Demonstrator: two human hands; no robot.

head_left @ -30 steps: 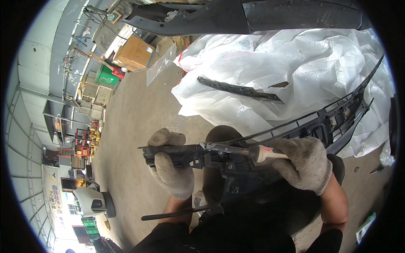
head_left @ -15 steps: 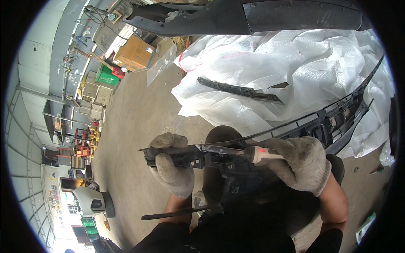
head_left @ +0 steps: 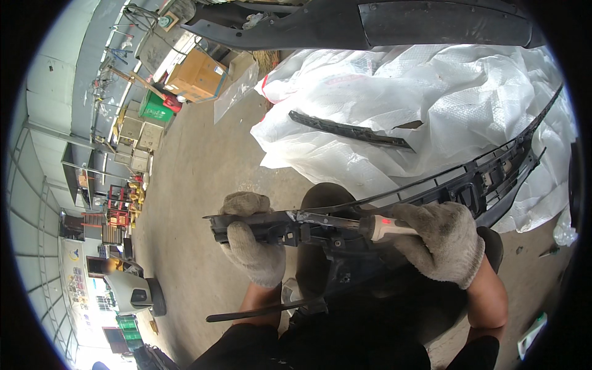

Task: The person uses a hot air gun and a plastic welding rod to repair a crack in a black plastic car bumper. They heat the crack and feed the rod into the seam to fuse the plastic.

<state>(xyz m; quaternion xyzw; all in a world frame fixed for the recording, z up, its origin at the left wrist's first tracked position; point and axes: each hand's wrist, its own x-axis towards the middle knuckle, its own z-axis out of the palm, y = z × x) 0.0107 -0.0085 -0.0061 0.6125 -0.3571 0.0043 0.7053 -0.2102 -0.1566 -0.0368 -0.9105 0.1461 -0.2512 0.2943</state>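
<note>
The left hand [head_left: 256, 256], in a fuzzy grey fabric glove, clasps the left end of a long black slatted plastic panel [head_left: 470, 196], which runs rightward past the right hand [head_left: 445, 240]. That hand, gloved alike, grips 1 pale-handled tool with a red mark [head_left: 383, 228], its front end along the panel between the 2 hands. Farther off, 1 narrow black strip [head_left: 351, 130] lies on crumpled white bubble-wrap sheeting [head_left: 487, 92].

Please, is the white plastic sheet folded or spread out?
Spread out, though wrinkled: the white sheet covers a wide area, and a short black strip lies on it.
</note>
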